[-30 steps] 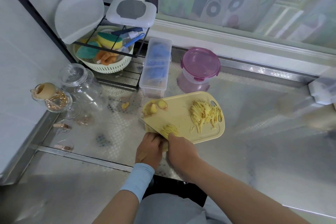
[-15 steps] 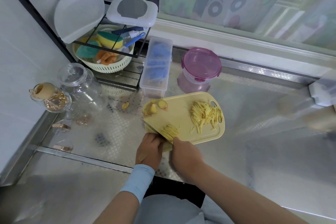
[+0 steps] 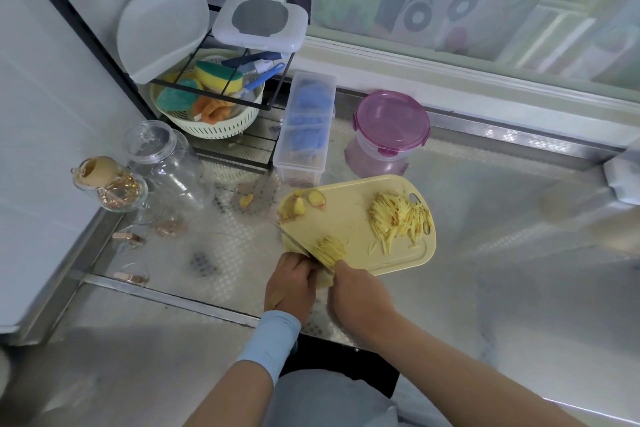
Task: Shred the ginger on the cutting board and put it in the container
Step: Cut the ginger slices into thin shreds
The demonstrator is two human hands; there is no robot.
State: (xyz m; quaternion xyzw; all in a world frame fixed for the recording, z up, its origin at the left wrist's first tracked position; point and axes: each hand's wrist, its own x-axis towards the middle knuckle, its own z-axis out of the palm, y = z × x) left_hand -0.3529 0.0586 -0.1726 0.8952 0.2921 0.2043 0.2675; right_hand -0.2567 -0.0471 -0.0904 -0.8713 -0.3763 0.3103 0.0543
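Note:
A pale yellow cutting board (image 3: pixel 353 218) lies on the steel counter. A heap of ginger shreds (image 3: pixel 398 218) sits at its right end, and ginger chunks (image 3: pixel 299 206) lie at its far left corner. My right hand (image 3: pixel 360 295) grips a knife (image 3: pixel 298 243) whose blade runs diagonally over the board's near left part. A small fan of freshly cut shreds (image 3: pixel 330 250) rests against the blade's right side. My left hand (image 3: pixel 289 282) has its fingers curled down just left of the blade, over ginger that is mostly hidden. The pink-lidded round container (image 3: pixel 389 125) stands closed behind the board.
A clear box with blue contents (image 3: pixel 306 128) stands left of the container. A dish rack with a basket of sponges (image 3: pixel 211 104) fills the back left. Glass jars (image 3: pixel 162 152) and a glass with a gold ornament (image 3: pixel 114 187) stand at the left. A ginger scrap (image 3: pixel 246 199) lies on the counter.
My right hand and the knife have shifted slightly towards me in small cutting strokes. The left hand has barely moved. The fan of shreds beside the blade looks a little wider.

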